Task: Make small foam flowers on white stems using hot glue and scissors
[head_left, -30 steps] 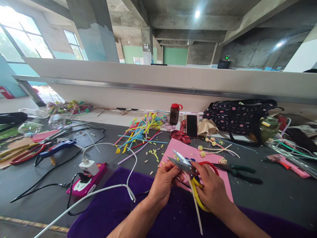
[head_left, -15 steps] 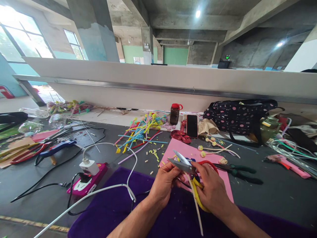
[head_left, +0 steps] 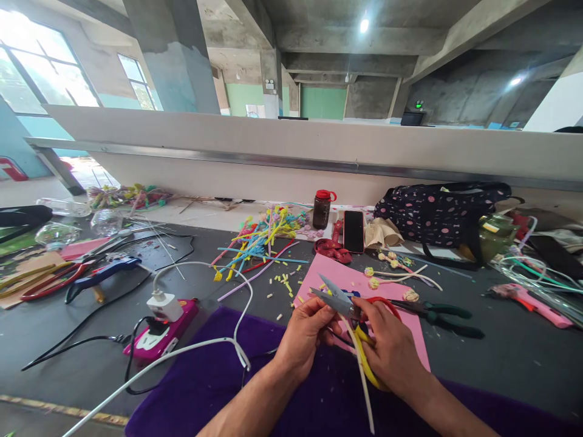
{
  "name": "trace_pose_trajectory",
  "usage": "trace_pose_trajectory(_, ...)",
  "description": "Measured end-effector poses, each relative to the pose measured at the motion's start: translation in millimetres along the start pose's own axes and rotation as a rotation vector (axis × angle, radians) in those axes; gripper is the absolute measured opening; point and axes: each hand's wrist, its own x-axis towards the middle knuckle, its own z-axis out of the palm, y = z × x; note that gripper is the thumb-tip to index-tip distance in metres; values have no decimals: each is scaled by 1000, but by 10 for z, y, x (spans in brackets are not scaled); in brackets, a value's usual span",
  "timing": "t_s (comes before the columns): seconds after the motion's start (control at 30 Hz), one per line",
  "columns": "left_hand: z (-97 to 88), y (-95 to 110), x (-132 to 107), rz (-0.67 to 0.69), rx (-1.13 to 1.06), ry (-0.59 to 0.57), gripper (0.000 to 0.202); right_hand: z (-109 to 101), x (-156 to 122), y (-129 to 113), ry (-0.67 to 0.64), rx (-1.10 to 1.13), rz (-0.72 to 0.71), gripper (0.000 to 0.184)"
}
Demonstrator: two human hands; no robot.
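Observation:
My right hand (head_left: 395,346) is wrapped round the scissors (head_left: 337,301), which have a red and a yellow handle. Their two blades point up and left and stand a little apart. My left hand (head_left: 301,340) pinches the upper end of a thin cream-coloured stem (head_left: 364,383) beside the blades. From there the stem hangs past the yellow handle, over the purple cloth (head_left: 214,370). The lower blade passes close to my left fingertips; whether it touches the stem is hidden. Beneath both hands lies a pink sheet (head_left: 314,273).
Green-handled pliers (head_left: 449,318) rest right of the pink sheet. Colourful stems (head_left: 268,233) and small cut bits lie behind my left hand. Left are a magenta power strip (head_left: 166,331) and cables. At the back stand a bottle (head_left: 321,212), a phone (head_left: 354,230) and a patterned bag (head_left: 441,215).
The scissor blades have turned slightly and show a clearer gap between them. Both hands and the cream stem stay almost in place.

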Motion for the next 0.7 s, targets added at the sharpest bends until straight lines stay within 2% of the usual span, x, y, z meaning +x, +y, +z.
trace_pose_trajectory(0.3, 10, 3, -2, -1, -53, -4, 22, 35, -18, 63, 19, -48, -61, 54)
trace_pose_trajectory(0.7, -3, -2, 13, 1, -51, 21, 22, 37, -17, 59, 27, -46, -47, 49)
